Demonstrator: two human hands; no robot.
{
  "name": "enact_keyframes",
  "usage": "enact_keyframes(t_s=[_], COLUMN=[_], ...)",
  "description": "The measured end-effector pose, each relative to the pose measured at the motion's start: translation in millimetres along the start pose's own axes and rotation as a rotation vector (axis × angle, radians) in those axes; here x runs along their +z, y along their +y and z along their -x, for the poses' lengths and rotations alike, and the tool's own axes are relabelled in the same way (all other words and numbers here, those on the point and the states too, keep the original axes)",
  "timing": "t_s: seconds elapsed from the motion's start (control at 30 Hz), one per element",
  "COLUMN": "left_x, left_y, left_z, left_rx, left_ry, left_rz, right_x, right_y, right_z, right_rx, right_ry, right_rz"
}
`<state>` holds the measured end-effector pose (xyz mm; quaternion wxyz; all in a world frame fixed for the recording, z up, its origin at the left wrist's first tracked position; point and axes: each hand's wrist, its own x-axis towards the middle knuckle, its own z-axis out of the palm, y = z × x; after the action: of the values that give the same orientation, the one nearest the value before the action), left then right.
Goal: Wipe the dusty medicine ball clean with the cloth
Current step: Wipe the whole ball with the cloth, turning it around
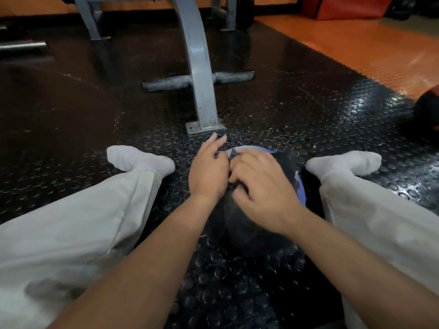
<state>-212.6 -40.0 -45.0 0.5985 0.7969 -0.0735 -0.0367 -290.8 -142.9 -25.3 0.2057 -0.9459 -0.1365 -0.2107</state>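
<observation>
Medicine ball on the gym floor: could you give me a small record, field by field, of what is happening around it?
Ball: black-and-blue medicine ball, on the studded floor mat between the person's legs
Left hand: fingers straight, resting on the ball's left side
Right hand: fingers curled on top of the ball
Cloth: not clearly seen; perhaps under the right hand
Behind: grey machine frame

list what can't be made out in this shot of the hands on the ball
Head view only:
Cloth: not told apart from the dark medicine ball under the left hand and right hand.
Right hand's grip: curled fingers hide what they hold, if anything.
Dust on the ball: blurred and dim.
Dark round object: cut off by the right edge.
Grey machine frame: cut off by the top edge.
</observation>
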Motion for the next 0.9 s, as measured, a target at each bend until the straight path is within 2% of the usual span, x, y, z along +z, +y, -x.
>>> enact_keyframes(t_s=[0.1,0.17,0.2,0.27,0.33,0.37,0.43,0.5,0.6,0.7,0.77,0.87,0.9], left_x=[-8.6,-9.4,-8.9,-5.6,-1.7,-0.1,0.8,-0.2,-4.4,-6.8,-5.2,1.4,4.0], left_y=[-9.2,-13.1,-13.9,-13.2,-10.2,-7.4,-2.4,0.9,3.3,1.4,-0.3,1.0,3.0], left_z=[-7.2,-7.6,-7.3,-4.7,-2.8,-2.7,-6.9,-14.2,-23.3,-22.8,-20.1,-17.1,-17.3], left_rx=[-0.019,-0.007,0.007,0.009,-0.009,-0.017,-0.027,-0.047,-0.114,-0.107,-0.099,-0.114,-0.118], left_ry=[-0.173,-0.198,-0.181,-0.148,-0.096,-0.065,-0.042,-0.042,-0.059,-0.085,-0.064,-0.007,0.005], left_rz=[0.154,0.126,0.110,0.083,0.059,0.034,-0.031,-0.033,0.046,0.070,0.092,0.056,0.032], right_x=[-0.3,-5.5,-7.2,-11.2,-13.1,-13.2,-11.3,-4.8,12.1,9.0,0.7,-11.8,-11.9], right_y=[2.1,17.9,27.4,49.9,65.4,67.5,54.9,27.1,-7.9,-6.8,4.3,23.4,26.2], right_z=[9.6,5.3,1.8,-8.0,-13.4,-13.4,-11.4,-2.4,9.8,0.4,-9.5,-26.7,-29.1], right_rx=[-0.189,-0.179,-0.080,0.265,0.558,0.598,0.534,0.290,-0.004,-0.063,0.034,0.401,0.463], right_ry=[-0.070,-0.060,-0.008,0.141,0.135,0.127,0.155,0.178,0.095,0.052,0.077,0.164,0.177], right_rz=[-0.001,-0.145,-0.252,-0.473,-0.555,-0.538,-0.432,-0.250,-0.010,0.037,0.007,-0.088,-0.086])
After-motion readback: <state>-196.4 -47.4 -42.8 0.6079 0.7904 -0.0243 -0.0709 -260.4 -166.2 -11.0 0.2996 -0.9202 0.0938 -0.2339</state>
